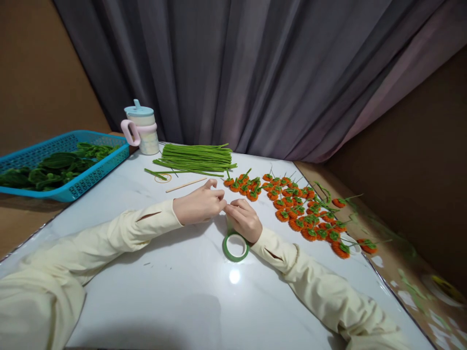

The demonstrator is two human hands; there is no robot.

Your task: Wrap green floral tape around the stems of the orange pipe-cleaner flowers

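Observation:
My left hand and my right hand meet over the middle of the white table, fingertips pinched close together. Whatever small thing lies between the fingertips is hidden. Just below my right hand is a roll of green tape, with a pale strip seeming to run up from it to the right fingers. I cannot tell whether the roll rests on the table or hangs. Beyond my left hand lie a thin wooden stick and a pile of green pipe cleaners. Small orange pumpkins with green stems spread out to the right.
A blue plastic basket with green leaf shapes stands at the left. A lidded tumbler with a pink handle is at the back left. Behind the table hangs a grey curtain. Paper scraps lie beyond the right edge.

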